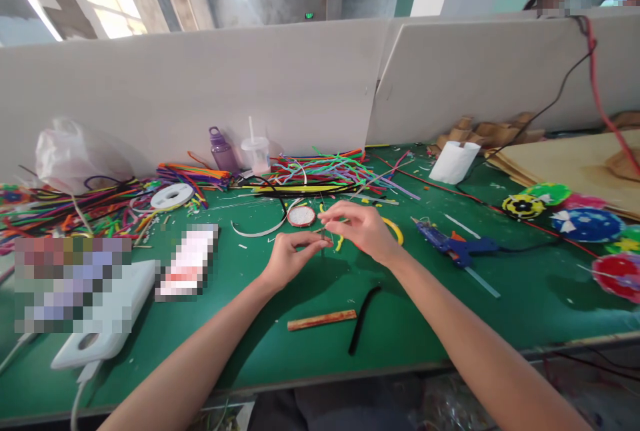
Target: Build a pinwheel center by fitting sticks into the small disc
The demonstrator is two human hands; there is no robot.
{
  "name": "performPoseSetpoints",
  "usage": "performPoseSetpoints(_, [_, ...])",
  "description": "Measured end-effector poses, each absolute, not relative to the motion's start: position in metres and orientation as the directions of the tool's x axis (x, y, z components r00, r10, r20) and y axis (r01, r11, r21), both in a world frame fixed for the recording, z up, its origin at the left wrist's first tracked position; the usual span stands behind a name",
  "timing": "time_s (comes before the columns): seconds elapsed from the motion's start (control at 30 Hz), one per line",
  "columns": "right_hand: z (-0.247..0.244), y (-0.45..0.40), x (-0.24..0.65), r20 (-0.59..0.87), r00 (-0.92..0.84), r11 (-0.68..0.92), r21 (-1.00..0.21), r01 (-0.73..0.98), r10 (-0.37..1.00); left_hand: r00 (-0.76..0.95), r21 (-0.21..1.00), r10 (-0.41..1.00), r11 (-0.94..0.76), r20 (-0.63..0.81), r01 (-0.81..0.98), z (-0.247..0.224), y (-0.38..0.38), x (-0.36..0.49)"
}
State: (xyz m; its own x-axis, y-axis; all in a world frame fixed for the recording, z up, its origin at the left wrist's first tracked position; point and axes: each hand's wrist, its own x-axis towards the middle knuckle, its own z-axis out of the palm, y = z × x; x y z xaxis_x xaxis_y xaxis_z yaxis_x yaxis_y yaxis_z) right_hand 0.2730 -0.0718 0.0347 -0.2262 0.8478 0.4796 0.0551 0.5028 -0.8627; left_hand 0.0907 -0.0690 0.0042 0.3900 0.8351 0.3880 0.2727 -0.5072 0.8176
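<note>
My left hand (293,258) is closed in a pinch above the middle of the green table. A thin, dark, upright piece (323,251) shows at its fingertips, too small to name. Just above and to the right, my right hand (367,232) also pinches, its fingertips close to the left ones; what it holds is hidden. Behind the hands sits a small round dish (301,216) of white bits with a reddish rim. A curved yellow piece (395,231) lies partly behind my right hand. Nearer me are a brown stick (321,320) and a black fuzzy strip (364,321).
A blue glue gun (453,241) lies right, near colourful fuzzy discs (587,224). Pipe cleaners (320,174) pile along the back by a purple bottle (223,151) and a cup (256,154). Left are a white spool (172,196), a phone (187,263) and a white power bank (107,324).
</note>
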Motion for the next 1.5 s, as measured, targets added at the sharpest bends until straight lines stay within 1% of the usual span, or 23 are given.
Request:
performPoseSetpoints(0.03, [0.036, -0.067, 0.281, 0.471, -0.18, 0.486, -0.872, 0.051, 0.864, 0.385, 0.822, 0.838, -0.503, 0.387, 0.267, 0.004, -0.069, 0.091])
performPoseSetpoints(0.1, [0.038, -0.059, 0.3, 0.431, -0.011, 0.43, -0.9, 0.072, 0.902, 0.381, 0.828, 0.84, -0.497, 0.385, 0.26, 0.004, -0.07, 0.091])
performPoseSetpoints(0.17, [0.041, -0.053, 0.316, 0.4, 0.13, 0.373, -0.908, 0.19, 0.907, 0.383, 0.829, 0.84, -0.497, 0.385, 0.257, 0.004, -0.07, 0.091])
performPoseSetpoints(0.2, [0.042, -0.052, 0.321, 0.372, 0.156, 0.322, -0.907, 0.273, 0.915, 0.382, 0.83, 0.841, -0.495, 0.383, 0.257, 0.005, -0.07, 0.091])
performPoseSetpoints(0.23, [0.045, -0.053, 0.324, 0.331, 0.124, 0.271, -0.896, 0.351, 0.936, 0.381, 0.832, 0.843, -0.492, 0.38, 0.258, 0.005, -0.07, 0.091])
performPoseSetpoints(0.27, [0.047, -0.055, 0.323, 0.299, 0.046, 0.254, -0.874, 0.415, 0.953, 0.378, 0.834, 0.846, -0.488, 0.377, 0.258, 0.006, -0.07, 0.091])
performPoseSetpoints(0.33, [0.054, -0.062, 0.313, 0.255, -0.173, 0.307, -0.824, 0.476, 0.951, 0.372, 0.838, 0.851, -0.479, 0.37, 0.263, 0.007, -0.07, 0.091])
performPoseSetpoints(0.4, [0.062, -0.069, 0.297, 0.22, -0.353, 0.379, -0.788, 0.486, 0.909, 0.369, 0.835, 0.853, -0.478, 0.368, 0.272, 0.007, -0.069, 0.091])
performPoseSetpoints(0.5, [0.07, -0.073, 0.277, 0.228, -0.427, 0.439, -0.744, 0.504, 0.875, 0.376, 0.819, 0.844, -0.498, 0.382, 0.285, 0.005, -0.068, 0.089])
performPoseSetpoints(0.63, [0.07, -0.072, 0.268, 0.292, -0.422, 0.484, -0.732, 0.478, 0.858, 0.4, 0.808, 0.823, -0.525, 0.402, 0.267, 0.002, -0.067, 0.087])
performPoseSetpoints(0.87, [0.056, -0.068, 0.27, 0.352, -0.44, 0.506, -0.808, 0.303, 0.826, 0.4, 0.8, 0.826, -0.525, 0.397, 0.29, 0.006, -0.069, 0.087])
performPoseSetpoints(0.93, [0.055, -0.068, 0.27, 0.358, -0.447, 0.508, -0.815, 0.278, 0.82, 0.399, 0.795, 0.826, -0.528, 0.398, 0.3, 0.009, -0.07, 0.088])
performPoseSetpoints(1.07, [0.058, -0.069, 0.27, 0.358, -0.453, 0.52, -0.798, 0.305, 0.816, 0.339, 0.764, 0.83, -0.547, 0.443, 0.342, 0.015, -0.071, 0.088])
performPoseSetpoints(1.23, [0.06, -0.069, 0.269, 0.346, -0.44, 0.509, -0.792, 0.337, 0.829, 0.345, 0.713, 0.802, -0.594, 0.488, 0.371, 0.016, -0.07, 0.088])
performPoseSetpoints(1.4, [0.054, -0.067, 0.271, 0.288, -0.411, 0.439, -0.831, 0.341, 0.865, 0.344, 0.724, 0.799, -0.596, 0.493, 0.348, 0.016, -0.07, 0.089])
performPoseSetpoints(1.5, [0.051, -0.066, 0.273, 0.319, -0.414, 0.466, -0.823, 0.326, 0.853, 0.371, 0.75, 0.806, -0.578, 0.461, 0.323, 0.015, -0.069, 0.09])
